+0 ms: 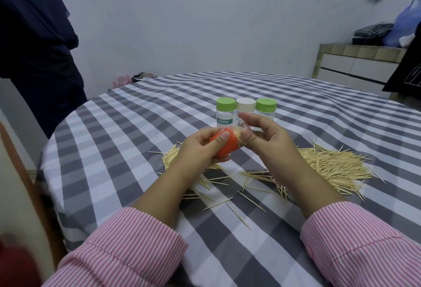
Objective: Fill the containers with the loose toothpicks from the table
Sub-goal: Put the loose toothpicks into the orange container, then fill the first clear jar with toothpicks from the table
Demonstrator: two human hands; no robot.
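**Inspection: toothpick filling, one container in hand**

Containers counted: four. Three standing upright in a row at mid-table, touching or nearly so: green-capped container with "TOOTHPICK" label [225, 113], cream-capped container [245, 107], second green-capped container [266, 108], left to right. All three capped.

Fourth, an orange container [227, 144], held tilted above the cloth between both hands, open end turned toward the right, packed with a bundle of toothpick tips [237, 136] showing at the mouth.

Left hand [200, 150]: curled round the orange body, thumb lying across its top.

Right hand [262, 136]: fingers bent, thumb and fingertips closed on a clear piece [245, 128] at the orange container's mouth; exact nature of that piece not determinable.

Loose toothpicks: too many to count. One large heap [337, 166] right of the right wrist, one smaller heap [169, 155] left of the left hand, scattered singles [248, 192] lying between and beneath the forearms.

Surface: table under grey-and-white checked cloth [136, 127]. Two pink-striped sleeves [127, 241] at the near edge.
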